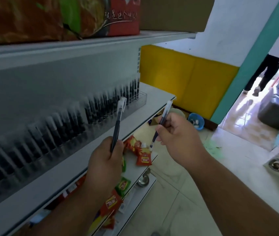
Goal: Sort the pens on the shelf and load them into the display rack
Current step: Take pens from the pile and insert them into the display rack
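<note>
A long clear display rack (140, 101) runs along the grey shelf (154, 97), filled with several upright black pens (101, 106). My left hand (104, 160) grips a black pen with a clear cap (118, 120), held upright just in front of the rack. To its right, my right hand (177, 135) pinches a second black pen (163, 116), tilted with its cap up and tip down, over the shelf's front edge. The two pens are apart.
Red and green snack packets (142, 154) lie on the lower shelf. A printed bag (50, 16) and a cardboard box (174, 12) sit on the shelf above. A yellow panel (186, 79), a blue bucket (196, 121) and a person in the doorway (264, 72) are to the right.
</note>
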The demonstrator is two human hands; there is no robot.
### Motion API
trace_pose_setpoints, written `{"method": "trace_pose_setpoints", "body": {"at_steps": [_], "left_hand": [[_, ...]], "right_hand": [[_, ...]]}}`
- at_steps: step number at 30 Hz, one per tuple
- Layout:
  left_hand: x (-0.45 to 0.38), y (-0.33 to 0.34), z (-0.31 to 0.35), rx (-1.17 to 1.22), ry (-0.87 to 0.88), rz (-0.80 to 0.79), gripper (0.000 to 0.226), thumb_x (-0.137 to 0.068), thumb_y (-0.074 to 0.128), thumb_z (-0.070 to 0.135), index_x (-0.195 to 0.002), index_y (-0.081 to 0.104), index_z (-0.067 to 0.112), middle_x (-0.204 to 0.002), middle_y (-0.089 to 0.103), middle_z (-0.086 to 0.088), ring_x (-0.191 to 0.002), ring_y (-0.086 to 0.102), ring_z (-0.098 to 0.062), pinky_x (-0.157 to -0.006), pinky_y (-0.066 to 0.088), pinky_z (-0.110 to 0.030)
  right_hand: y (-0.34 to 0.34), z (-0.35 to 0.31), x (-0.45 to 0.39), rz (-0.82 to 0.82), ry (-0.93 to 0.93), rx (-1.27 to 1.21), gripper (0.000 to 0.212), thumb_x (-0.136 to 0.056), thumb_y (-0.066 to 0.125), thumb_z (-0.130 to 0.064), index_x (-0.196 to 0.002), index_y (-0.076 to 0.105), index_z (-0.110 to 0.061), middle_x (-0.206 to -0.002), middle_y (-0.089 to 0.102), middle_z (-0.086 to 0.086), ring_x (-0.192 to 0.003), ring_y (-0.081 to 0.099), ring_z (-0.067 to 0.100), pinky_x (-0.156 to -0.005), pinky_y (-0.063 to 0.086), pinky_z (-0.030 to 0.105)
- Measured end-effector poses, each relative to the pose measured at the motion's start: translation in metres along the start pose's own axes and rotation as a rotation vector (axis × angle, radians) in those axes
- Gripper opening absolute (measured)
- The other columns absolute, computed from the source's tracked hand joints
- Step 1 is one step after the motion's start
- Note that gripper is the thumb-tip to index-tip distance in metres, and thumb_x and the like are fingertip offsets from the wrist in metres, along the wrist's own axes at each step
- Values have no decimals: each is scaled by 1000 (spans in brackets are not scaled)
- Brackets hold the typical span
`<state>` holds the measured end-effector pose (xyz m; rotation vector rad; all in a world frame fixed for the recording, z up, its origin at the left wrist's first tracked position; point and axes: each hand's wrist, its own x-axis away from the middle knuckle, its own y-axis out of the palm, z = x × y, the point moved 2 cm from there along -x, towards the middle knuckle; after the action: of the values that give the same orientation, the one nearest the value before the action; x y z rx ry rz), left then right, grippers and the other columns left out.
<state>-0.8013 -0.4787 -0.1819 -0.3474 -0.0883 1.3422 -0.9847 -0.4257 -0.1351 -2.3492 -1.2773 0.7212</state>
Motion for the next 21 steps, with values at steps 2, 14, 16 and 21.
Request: {"method": "trace_pose_setpoints", "body": {"at_steps": [2,14,16,21], "left_hand": [[-14,8,-3,-28,9,58,36,-100,47,29,-71,47,9,-51,40,5,-45,40,-7,-44,31,-20],[-74,70,7,-102,-55,362,35,-101,44,27,-70,39,12,-53,34,7,-47,34,-9,-46,29,-18],[-75,80,10,-45,-100,392,33,-101,45,25,-72,40,10,-53,33,6,-46,30,-9,-45,27,-19],[-75,97,13,-63,-126,415,31,-101,45,22,-74,42,8,-51,35,6,-46,32,-9,-44,28,-19]], "right_hand": [[3,9,-32,-19,-63,23,5,-94,60,-28,-91,55,-27,-78,66,-1,-75,67,21,-70,56,51],[27,23,-226,-128,-478,43,25,-99,55,-30,-82,55,-11,-76,66,9,-70,61,21,-61,49,39],[38,25,-241,-194,-528,33,23,-99,55,-28,-80,51,-16,-72,64,5,-68,61,18,-58,48,31],[62,39,-258,-357,-516,182,18,-100,52,-27,-85,51,-18,-70,50,-7,-67,48,14,-55,30,26]]}}
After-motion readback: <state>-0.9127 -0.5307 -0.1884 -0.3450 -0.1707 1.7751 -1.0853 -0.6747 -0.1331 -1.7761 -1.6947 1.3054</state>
